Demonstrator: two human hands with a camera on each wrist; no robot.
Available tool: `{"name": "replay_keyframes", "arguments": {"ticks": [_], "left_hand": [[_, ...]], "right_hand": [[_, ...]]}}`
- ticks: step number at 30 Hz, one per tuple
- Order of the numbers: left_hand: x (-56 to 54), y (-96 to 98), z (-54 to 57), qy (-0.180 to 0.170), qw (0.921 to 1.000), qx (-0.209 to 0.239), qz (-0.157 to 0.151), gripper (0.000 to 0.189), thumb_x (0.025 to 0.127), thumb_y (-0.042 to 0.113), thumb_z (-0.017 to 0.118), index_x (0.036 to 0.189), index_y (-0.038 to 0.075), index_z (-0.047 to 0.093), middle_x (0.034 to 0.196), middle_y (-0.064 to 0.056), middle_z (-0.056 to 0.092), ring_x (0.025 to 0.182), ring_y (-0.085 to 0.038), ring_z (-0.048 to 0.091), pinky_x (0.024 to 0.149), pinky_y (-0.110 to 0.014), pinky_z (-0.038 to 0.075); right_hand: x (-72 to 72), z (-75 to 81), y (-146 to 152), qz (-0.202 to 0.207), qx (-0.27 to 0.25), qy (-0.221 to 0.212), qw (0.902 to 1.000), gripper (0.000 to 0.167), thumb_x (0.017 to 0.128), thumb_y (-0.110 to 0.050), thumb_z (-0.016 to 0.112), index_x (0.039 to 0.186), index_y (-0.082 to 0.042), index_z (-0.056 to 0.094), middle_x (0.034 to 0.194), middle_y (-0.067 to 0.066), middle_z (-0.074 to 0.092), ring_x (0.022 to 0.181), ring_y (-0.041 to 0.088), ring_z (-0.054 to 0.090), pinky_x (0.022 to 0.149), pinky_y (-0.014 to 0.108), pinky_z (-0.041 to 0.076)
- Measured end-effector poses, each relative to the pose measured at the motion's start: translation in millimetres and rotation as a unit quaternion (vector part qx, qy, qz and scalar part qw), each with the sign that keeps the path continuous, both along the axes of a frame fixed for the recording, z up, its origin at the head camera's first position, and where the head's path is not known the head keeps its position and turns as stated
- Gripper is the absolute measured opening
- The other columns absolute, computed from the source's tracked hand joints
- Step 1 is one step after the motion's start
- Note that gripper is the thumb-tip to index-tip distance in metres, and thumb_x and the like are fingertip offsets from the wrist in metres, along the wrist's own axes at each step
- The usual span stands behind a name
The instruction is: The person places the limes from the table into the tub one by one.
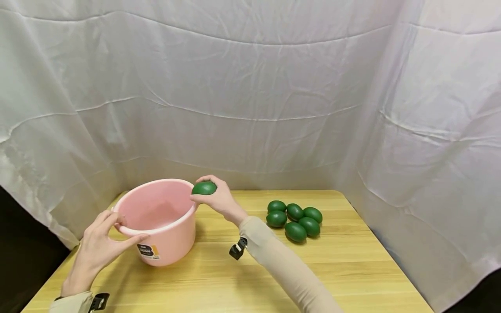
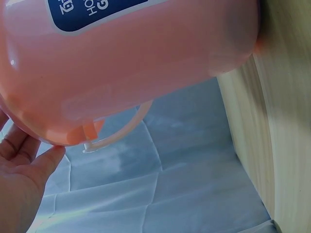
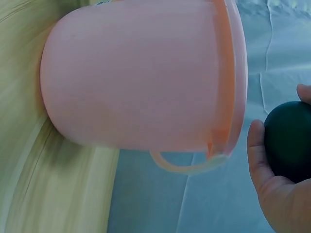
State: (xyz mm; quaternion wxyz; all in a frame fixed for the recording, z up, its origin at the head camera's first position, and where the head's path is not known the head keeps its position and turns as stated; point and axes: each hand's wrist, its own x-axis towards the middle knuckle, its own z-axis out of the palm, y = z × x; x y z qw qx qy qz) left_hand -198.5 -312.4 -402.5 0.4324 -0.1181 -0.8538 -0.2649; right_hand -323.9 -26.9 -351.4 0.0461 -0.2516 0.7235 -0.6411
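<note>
A pink plastic bucket (image 1: 176,239) stands upright on the left of the table, with a dark label on its front. My left hand (image 1: 98,243) grips its near-left rim, fingers over the inside and thumb against the outer wall. In the left wrist view the thumb (image 2: 51,162) presses just under the rim. My right hand (image 1: 219,198) holds a smooth dark green avocado (image 1: 204,188) at the bucket's right rim, between thumb and fingers. The right wrist view shows this avocado (image 3: 291,141) beyond the rim. The bucket's floor is partly hidden by its front wall.
Several more green avocados (image 1: 295,231) lie in a cluster on the right half of the wooden table (image 1: 352,261). A pale handle (image 3: 189,168) hangs from the bucket's rim. White curtains (image 1: 250,87) hang behind the table and along both sides.
</note>
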Motion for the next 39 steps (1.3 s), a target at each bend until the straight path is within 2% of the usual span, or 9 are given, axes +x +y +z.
{"name": "replay_keyframes", "arguments": {"ticks": [8,15,20,26,31,39], "left_hand": [[-0.9,-0.6,-1.6,0.000,1.0000,0.001,-0.003,0.057,0.041,0.019,0.099,0.080,0.014,0.058,0.085,0.010,0.050,0.083,0.007,0.041,0.072,-0.017,0.035],[-1.4,-0.9,-2.2,0.002,1.0000,-0.002,-0.001,0.057,0.041,0.019,0.099,0.079,0.016,0.057,0.085,0.009,0.049,0.083,0.007,0.041,0.070,-0.018,0.035],[-0.1,-0.1,-2.0,0.001,1.0000,-0.004,0.000,0.057,0.041,0.020,0.099,0.079,0.015,0.057,0.085,0.009,0.049,0.081,0.005,0.041,0.069,-0.018,0.035],[0.1,0.1,-0.4,0.005,1.0000,-0.006,0.000,0.057,0.041,0.020,0.099,0.079,0.014,0.057,0.084,0.007,0.049,0.080,0.002,0.042,0.069,-0.018,0.035],[-0.1,0.9,0.7,0.003,1.0000,-0.006,0.002,0.058,0.040,0.019,0.100,0.079,0.014,0.056,0.084,0.008,0.048,0.080,0.003,0.041,0.069,-0.019,0.035],[0.0,0.9,-0.9,0.002,1.0000,-0.004,0.001,0.057,0.041,0.019,0.099,0.079,0.014,0.056,0.085,0.008,0.048,0.080,0.003,0.041,0.070,-0.019,0.035]], "right_hand": [[2.8,3.3,-17,-0.043,0.013,0.009,0.9989,0.045,0.073,-0.022,0.087,0.110,-0.022,0.062,0.110,-0.002,0.060,0.087,0.015,0.063,0.073,0.031,0.056],[7.0,3.2,-29,-0.046,0.036,0.018,0.9981,0.044,0.072,-0.024,0.088,0.107,-0.030,0.062,0.107,-0.004,0.060,0.085,0.013,0.063,0.072,0.030,0.055],[10.0,4.1,-35,-0.046,0.066,0.045,0.9957,0.046,0.071,-0.026,0.089,0.109,-0.030,0.064,0.104,-0.005,0.063,0.082,0.011,0.064,0.069,0.027,0.055],[11.5,4.6,-41,-0.040,0.123,0.103,0.9863,0.048,0.071,-0.028,0.089,0.113,-0.023,0.066,0.102,-0.007,0.065,0.081,0.005,0.061,0.068,0.022,0.053],[12.5,4.3,-46,-0.041,0.157,0.149,0.9755,0.046,0.070,-0.030,0.088,0.110,-0.024,0.066,0.103,-0.008,0.064,0.083,0.002,0.058,0.069,0.018,0.050],[13.8,2.3,-49,-0.023,0.187,0.172,0.9668,0.050,0.072,-0.029,0.087,0.116,-0.021,0.065,0.107,-0.006,0.064,0.088,0.003,0.058,0.073,0.016,0.049]]}}
